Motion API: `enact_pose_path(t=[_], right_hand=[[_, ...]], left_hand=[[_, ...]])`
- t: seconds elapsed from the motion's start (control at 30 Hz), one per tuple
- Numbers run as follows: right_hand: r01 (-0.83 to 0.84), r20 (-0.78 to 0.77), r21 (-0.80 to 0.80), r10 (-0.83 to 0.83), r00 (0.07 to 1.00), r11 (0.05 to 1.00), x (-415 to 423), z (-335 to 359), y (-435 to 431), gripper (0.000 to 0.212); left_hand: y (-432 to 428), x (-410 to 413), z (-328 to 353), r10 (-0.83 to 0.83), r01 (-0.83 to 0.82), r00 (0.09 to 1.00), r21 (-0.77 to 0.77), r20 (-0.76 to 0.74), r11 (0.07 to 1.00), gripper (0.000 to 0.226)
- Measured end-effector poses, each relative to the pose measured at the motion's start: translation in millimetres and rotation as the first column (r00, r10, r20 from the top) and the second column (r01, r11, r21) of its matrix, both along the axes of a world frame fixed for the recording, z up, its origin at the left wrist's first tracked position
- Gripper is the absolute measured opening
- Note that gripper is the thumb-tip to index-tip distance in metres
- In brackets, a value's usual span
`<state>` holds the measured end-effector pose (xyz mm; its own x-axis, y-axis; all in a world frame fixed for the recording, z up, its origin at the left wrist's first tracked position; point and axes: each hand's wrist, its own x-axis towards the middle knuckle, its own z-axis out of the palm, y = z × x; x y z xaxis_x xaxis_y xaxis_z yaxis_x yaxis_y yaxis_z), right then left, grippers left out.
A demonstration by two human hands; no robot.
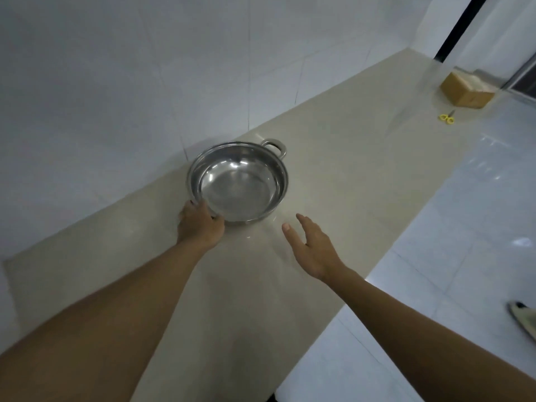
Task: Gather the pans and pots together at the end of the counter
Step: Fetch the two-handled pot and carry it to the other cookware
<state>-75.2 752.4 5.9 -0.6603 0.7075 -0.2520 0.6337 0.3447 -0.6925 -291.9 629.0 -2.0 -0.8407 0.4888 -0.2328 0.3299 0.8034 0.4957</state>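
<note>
A round, shiny steel pot (238, 181) sits on a beige bench (333, 158) near the tiled wall (116, 82).

Its far loop handle (275, 147) points away; the left hand (199, 224) grips the near rim, the right hand (311, 247) hovers open beside it.

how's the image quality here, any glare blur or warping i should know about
Head view: dim, soft light; bright glare patches on the floor tiles; reflections inside the steel pot held by the left hand; wide-angle lens bends the counter; cardboard box and scissors look soft.
</note>
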Motion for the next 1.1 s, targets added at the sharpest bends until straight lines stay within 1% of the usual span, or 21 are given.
enact_pose_path(t=[0.1,0.3,0.37,0.5,0.6,0.73,0.87,1.0,1.1], right_hand=[[-0.032,0.021,0.008,0.032,0.999,0.999,-11,-9,12,0.078],[-0.079,0.006,0.031,0.079,0.997,0.996,-37,-20,23,0.078],[-0.099,-0.015,0.045,0.100,0.995,0.994,-45,-21,23,0.075],[-0.112,-0.045,0.064,0.115,0.992,0.992,-57,-24,24,0.068],[-0.100,-0.034,0.084,0.103,0.994,0.991,-62,-26,24,0.068],[-0.081,0.026,0.129,0.078,0.997,0.988,-65,-27,28,0.070],[-0.081,0.017,0.214,0.080,0.997,0.973,-66,-23,31,0.066],[-0.082,0.109,0.276,0.054,0.993,0.958,-62,-29,33,0.067],[-0.084,0.183,0.312,0.027,0.983,0.946,-62,-35,36,0.066]], left_hand=[[6,2,-15,0.089,-0.089,0.996,-0.002,-0.027,0.996,0.059],[10,4,-27,0.135,-0.133,0.989,0.025,-0.059,0.991,0.054],[9,1,-27,0.120,-0.118,0.990,0.027,-0.077,0.993,0.052],[1,-3,-25,0.096,-0.095,0.994,0.017,-0.059,0.995,0.055],[-7,-4,-24,0.074,-0.073,0.995,0.017,-0.060,0.997,0.051],[-25,-2,-19,0.019,-0.018,0.998,0.016,-0.058,1.000,0.045],[-50,8,-14,-0.075,0.072,0.990,-0.030,-0.121,0.997,0.038],[-74,16,-13,-0.171,0.151,0.962,-0.105,-0.215,0.983,0.036],[-84,17,-12,-0.171,0.145,0.964,-0.135,-0.204,0.980,0.044]])
